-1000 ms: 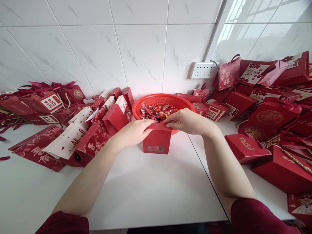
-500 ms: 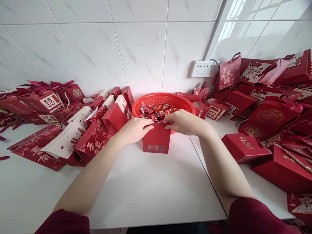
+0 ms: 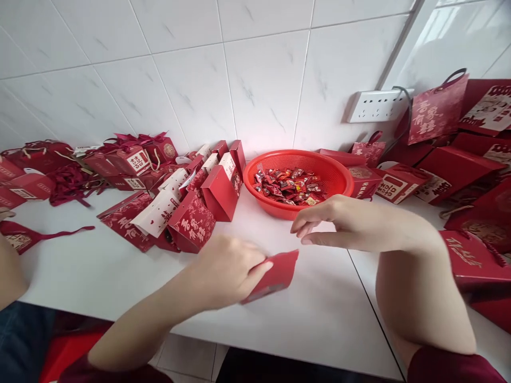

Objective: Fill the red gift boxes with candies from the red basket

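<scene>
My left hand (image 3: 227, 271) is closed on the top edge of a red box (image 3: 279, 271), which hangs tilted over the white table and is slightly blurred. To the right of the box, my right hand (image 3: 331, 221) holds nothing, its fingers bent and the thumb apart from them, in front of the basket's near rim. The round red basket (image 3: 259, 197) stands behind both hands with many small wrapped candies (image 3: 291, 183) inside.
Upright red and white boxes (image 3: 191, 221) stand left of the basket. More red boxes (image 3: 471, 170) are piled at the right, below a wall socket (image 3: 377, 105). At the far left are ribboned boxes (image 3: 138, 159) and another person's arm (image 3: 10, 266).
The view has turned left. My right hand has let go of the box and moved away from it. My left hand has brought the box nearer and tilted it.
</scene>
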The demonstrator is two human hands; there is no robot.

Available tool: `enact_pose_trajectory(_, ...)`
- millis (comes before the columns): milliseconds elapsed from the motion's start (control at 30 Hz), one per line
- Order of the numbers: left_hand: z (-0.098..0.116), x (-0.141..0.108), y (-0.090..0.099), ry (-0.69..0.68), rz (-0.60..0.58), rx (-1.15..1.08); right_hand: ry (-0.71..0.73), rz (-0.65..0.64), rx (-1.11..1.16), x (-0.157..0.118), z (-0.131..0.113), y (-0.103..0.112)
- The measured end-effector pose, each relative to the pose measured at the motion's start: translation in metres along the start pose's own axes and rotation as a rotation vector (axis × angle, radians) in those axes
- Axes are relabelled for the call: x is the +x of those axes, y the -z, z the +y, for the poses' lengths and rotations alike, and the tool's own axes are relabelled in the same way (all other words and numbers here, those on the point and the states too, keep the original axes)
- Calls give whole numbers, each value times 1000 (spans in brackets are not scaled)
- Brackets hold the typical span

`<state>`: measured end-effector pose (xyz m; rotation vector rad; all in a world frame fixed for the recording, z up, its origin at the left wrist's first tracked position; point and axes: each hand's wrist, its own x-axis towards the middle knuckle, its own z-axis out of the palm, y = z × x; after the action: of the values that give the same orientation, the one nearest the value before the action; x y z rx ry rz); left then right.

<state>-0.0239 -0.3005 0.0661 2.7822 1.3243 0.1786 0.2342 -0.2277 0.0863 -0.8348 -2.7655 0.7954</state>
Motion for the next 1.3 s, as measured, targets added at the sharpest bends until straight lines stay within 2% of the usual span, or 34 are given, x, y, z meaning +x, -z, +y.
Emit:
enact_pose_trajectory(67,-2,-30,0,71,35,3,-34,44,-59,-8,0,1)
enact_pose_trajectory(167,-13,-58,-2,368,81,93,-96,78,-135,-16,1,2)
enact_pose_trajectory(267,-25,-58,-4,705,106,235,-136,69,-146,-18,0,3)
enact_pose_trajectory(333,-33,-46,-5,815,140,291,-147,63,-146,-17,-1,2)
enact_pose_trajectory(500,-56,-12,-11,841,273,433,-201,72,-151,-17,1,0)
enact_pose_trajectory(633,-69,0,-15,841,273,540,-232,134,-133,-26,6,5)
enact_pose_trajectory(767,-71,3,-12,825,254,562,-304,193,-139,-38,11,13)
enact_pose_trajectory(933,-63,2,0,880,182,390,-384,227,-135,-44,10,21)
enact_pose_trajectory(1033,-62,1,4,923,157,358,-443,231,-146,-42,9,23)
enact_pose_trajectory(1133,-66,0,3,983,119,341,-414,209,-155,-39,9,21)
enact_pose_trajectory(1300,-64,-4,1,1001,95,339,-342,182,-164,-38,14,17)
